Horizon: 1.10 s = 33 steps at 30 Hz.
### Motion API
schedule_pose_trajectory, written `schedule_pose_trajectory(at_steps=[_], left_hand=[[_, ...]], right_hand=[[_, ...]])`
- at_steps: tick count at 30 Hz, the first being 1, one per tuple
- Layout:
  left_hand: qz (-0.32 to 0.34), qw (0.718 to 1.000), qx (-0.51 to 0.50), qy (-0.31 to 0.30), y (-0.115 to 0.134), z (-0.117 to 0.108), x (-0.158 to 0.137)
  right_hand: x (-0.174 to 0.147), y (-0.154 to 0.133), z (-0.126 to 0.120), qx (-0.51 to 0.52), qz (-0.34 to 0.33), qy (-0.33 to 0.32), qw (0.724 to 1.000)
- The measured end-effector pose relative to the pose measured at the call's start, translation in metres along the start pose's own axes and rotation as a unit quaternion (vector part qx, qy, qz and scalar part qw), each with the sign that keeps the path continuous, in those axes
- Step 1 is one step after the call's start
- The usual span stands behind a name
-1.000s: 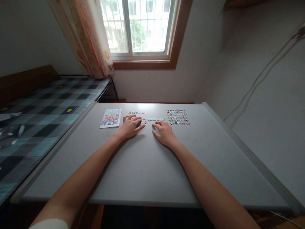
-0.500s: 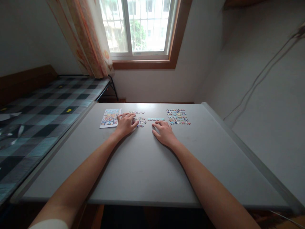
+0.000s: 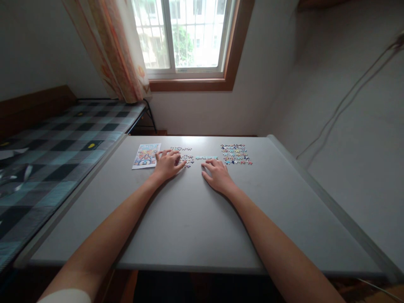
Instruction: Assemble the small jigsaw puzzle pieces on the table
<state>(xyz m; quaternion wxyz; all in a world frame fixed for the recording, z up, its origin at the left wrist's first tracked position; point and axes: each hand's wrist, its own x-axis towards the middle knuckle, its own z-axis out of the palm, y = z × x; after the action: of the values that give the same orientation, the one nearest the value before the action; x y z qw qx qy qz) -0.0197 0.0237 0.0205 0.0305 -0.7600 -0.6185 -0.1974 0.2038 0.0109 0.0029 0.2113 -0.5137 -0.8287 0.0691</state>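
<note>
My left hand [image 3: 168, 163] is over the left group of jigsaw puzzle pieces [image 3: 188, 159], fingers spread, covering part of them. Whether a fingertip touches a piece is too small to tell. My right hand [image 3: 217, 173] rests on the table with its fingers apart, just below a short joined strip of light blue puzzle pieces [image 3: 206, 158]. To the right of that strip lies a larger group of loose, multicoloured pieces [image 3: 235, 154] in rough rows. A printed picture sheet [image 3: 146, 156] with a colourful cartoon lies left of my left hand, partly behind its fingers.
The pieces lie on a pale table [image 3: 189, 219] with raised side edges. A bed with a checked cover [image 3: 63, 151] stands to the left. Beyond the table are a window [image 3: 195, 38] and an orange curtain [image 3: 116, 50]. A cable [image 3: 341, 105] hangs along the right wall.
My left hand has shifted slightly over the left pieces, its thumb now stretched a little further right. My right hand stays where it was.
</note>
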Motion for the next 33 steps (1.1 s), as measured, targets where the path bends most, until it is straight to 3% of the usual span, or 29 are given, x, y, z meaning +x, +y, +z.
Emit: schedule_pose_trajectory(at_steps=[13,33], left_hand=[[0.086,0.996,-0.007,-0.007,0.000,0.006,-0.002],[0.115,0.993,-0.013,0.033,-0.006,0.010,0.001]], right_hand=[[0.000,0.000,0.001,0.001,-0.001,0.003,1.000],[0.000,0.000,0.001,-0.004,0.000,0.002,1.000]])
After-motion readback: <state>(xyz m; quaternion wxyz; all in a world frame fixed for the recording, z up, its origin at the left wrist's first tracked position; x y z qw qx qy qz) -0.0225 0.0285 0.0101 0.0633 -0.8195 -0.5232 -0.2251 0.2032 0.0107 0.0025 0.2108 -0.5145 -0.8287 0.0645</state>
